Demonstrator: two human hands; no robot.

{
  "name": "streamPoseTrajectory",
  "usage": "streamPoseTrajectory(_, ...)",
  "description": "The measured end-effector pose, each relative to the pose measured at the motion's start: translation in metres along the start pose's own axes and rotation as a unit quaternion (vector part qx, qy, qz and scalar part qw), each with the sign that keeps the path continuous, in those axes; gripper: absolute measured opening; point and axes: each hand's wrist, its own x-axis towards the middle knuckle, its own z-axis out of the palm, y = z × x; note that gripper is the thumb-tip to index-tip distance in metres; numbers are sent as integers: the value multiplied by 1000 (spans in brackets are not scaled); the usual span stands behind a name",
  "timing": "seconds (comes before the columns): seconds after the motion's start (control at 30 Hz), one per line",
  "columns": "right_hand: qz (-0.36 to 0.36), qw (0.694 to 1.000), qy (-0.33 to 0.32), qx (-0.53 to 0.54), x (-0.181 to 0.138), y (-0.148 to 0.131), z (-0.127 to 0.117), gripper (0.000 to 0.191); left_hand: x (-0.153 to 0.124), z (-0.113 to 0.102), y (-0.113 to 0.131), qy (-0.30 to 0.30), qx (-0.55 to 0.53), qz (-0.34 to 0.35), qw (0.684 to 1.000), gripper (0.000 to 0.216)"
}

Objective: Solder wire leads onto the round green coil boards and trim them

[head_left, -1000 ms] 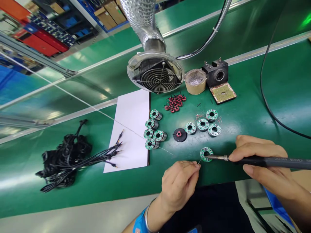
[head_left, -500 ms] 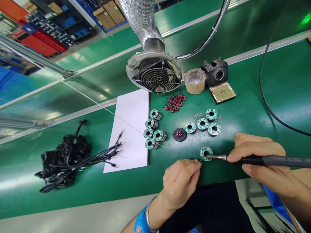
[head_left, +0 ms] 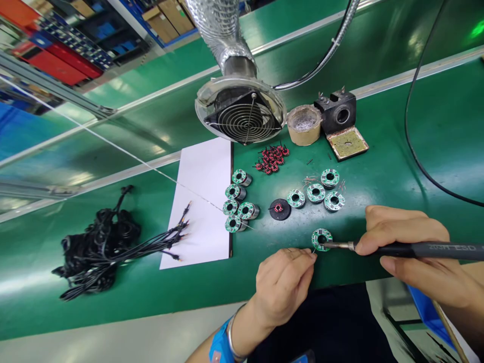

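A ring-shaped green circuit board [head_left: 321, 234] lies near the front edge of the bench. My right hand [head_left: 410, 242] is closed round the dark handle of a soldering iron [head_left: 419, 249], whose tip meets the lower right side of the ring. At the ring's lower left, my left hand [head_left: 285, 282] is in a pinch on a thin solder wire [head_left: 313, 251], its short end showing at the board. Behind the ring stand several motors with ring boards [head_left: 315, 193]. A black round base [head_left: 279, 209] to their left carries a small red coil.
A fume extractor [head_left: 247, 118] hangs over the bench. Behind are a round tub [head_left: 303, 125] and an iron stand with sponge [head_left: 342, 118]. Red coils [head_left: 271, 159] lie piled up. More motors [head_left: 235, 191] stand beside white paper [head_left: 204, 176]; black cables [head_left: 102, 242] lie left.
Both hands have shifted very slightly right in the picture, along with the ring board. The iron tip and the solder end stay at the ring; the grips look the same.
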Motion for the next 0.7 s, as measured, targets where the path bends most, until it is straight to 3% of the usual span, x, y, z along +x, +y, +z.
streamPoseTrajectory(0.7, 11, 999, -51, 16, 17, -3, -8, 29, 2, 1, -2, -2, 6, 29, 1000, 29)
